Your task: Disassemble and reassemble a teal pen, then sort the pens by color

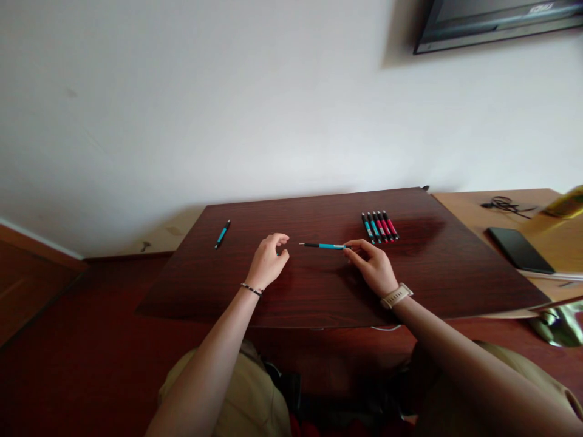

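Observation:
My right hand (372, 266) pinches the back end of a blue pen (325, 246) between thumb and fingers. The pen lies level, its black grip and silver tip directed left, toward my other hand. Just beyond that tip is my left hand (268, 262), curved with a gap between thumb and fingers. A small teal speck shows by its palm; I cannot make out what it is. Another blue pen (222, 234) with black ends rests slantwise on the left of the table. Behind my right hand, blue pens (371, 227) and pink pens (387, 226) lie side by side in a neat row.
The dark wooden table (310, 297) stands against a white wall. Joined at its right is a lighter desk (460, 206) with a black phone (519, 250), a coiled black cable (503, 205) and a yellow object (565, 203). A screen (501, 24) hangs at the upper right.

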`<state>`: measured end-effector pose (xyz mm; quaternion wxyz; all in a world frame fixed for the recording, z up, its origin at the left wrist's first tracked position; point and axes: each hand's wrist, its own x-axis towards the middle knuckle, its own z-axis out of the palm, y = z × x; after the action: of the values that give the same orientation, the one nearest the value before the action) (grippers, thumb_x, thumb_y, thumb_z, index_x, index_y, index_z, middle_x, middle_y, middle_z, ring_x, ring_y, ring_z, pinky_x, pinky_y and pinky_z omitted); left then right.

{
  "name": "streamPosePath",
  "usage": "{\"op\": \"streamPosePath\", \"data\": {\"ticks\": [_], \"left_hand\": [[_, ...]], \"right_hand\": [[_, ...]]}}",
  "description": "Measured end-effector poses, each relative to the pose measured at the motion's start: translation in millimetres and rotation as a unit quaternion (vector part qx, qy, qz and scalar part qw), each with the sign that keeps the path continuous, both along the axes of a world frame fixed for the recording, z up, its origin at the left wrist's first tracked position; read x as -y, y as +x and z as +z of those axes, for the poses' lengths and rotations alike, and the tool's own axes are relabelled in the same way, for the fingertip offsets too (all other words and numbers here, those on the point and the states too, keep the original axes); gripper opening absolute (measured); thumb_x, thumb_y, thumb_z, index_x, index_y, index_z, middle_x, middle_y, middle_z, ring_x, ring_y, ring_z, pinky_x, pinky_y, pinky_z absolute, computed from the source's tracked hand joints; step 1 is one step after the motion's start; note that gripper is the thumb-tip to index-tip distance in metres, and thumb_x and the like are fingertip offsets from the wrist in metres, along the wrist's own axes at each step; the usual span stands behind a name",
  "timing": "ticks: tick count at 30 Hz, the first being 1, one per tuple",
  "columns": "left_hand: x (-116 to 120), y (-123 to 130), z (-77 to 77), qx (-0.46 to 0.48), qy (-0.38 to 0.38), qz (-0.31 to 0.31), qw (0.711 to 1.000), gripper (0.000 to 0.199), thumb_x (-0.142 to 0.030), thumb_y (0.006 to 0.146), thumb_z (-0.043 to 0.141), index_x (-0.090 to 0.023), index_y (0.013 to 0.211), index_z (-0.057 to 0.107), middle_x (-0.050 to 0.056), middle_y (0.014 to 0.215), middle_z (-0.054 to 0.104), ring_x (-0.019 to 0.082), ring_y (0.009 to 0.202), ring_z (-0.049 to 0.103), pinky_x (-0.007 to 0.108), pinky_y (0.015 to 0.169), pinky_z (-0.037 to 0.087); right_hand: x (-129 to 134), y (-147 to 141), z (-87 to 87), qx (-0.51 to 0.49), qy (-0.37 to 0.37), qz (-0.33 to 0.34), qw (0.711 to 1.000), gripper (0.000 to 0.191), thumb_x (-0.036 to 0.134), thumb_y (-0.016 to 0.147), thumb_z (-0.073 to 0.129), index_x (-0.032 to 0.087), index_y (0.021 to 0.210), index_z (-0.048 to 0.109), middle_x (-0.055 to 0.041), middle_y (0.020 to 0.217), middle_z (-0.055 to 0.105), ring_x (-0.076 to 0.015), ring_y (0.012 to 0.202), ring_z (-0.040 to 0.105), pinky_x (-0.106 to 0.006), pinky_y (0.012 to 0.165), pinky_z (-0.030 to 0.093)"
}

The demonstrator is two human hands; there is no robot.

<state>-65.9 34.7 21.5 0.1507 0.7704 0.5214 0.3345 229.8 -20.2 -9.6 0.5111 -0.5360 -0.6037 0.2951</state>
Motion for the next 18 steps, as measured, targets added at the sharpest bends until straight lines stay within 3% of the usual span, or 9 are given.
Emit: {"op": "streamPosePath", "data": {"ticks": [3,6,10,18], "left_hand": [[3,-7,1.9,-0.074,0.023,0.037,0.996,0.040,-0.002,0.083,0.058,-0.020,0.118,0.066,0.009,0.117,0.070,0.024,0.112,0.066,0.043,0.105,0.052],[5,-14,1.0,-0.131,-0.011,0.055,0.990,0.030,-0.010,0.086,0.065,-0.020,0.114,0.067,0.010,0.115,0.069,0.025,0.108,0.067,0.041,0.102,0.053],[6,-18,-3.1,-0.168,-0.058,0.056,0.982,0.019,-0.015,0.089,0.068,-0.021,0.106,0.070,0.008,0.109,0.070,0.023,0.100,0.070,0.035,0.092,0.055],[9,-7,-0.1,-0.230,-0.043,0.072,0.969,0.014,-0.017,0.098,0.057,-0.022,0.093,0.069,0.007,0.099,0.073,0.023,0.091,0.070,0.032,0.081,0.051]], "right_hand": [[-1,1,-1.0,-0.015,-0.008,-0.007,1.000,0.038,0.056,0.092,0.070,0.021,0.105,0.075,-0.0047,0.085,0.074,-0.0199,0.071,0.069,-0.030,0.066,0.053],[-1,1,-0.7,-0.026,-0.011,-0.010,1.000,0.038,0.056,0.092,0.071,0.021,0.106,0.075,-0.0045,0.083,0.074,-0.0199,0.071,0.068,-0.030,0.065,0.053],[-1,2,-0.4,-0.043,-0.002,-0.015,0.999,0.037,0.054,0.092,0.071,0.021,0.109,0.075,-0.0036,0.081,0.072,-0.0189,0.069,0.067,-0.029,0.064,0.051],[0,2,0.8,-0.079,0.007,-0.007,0.997,0.036,0.051,0.094,0.070,0.021,0.114,0.073,-0.0060,0.089,0.077,-0.0188,0.071,0.069,-0.031,0.066,0.054]]}}
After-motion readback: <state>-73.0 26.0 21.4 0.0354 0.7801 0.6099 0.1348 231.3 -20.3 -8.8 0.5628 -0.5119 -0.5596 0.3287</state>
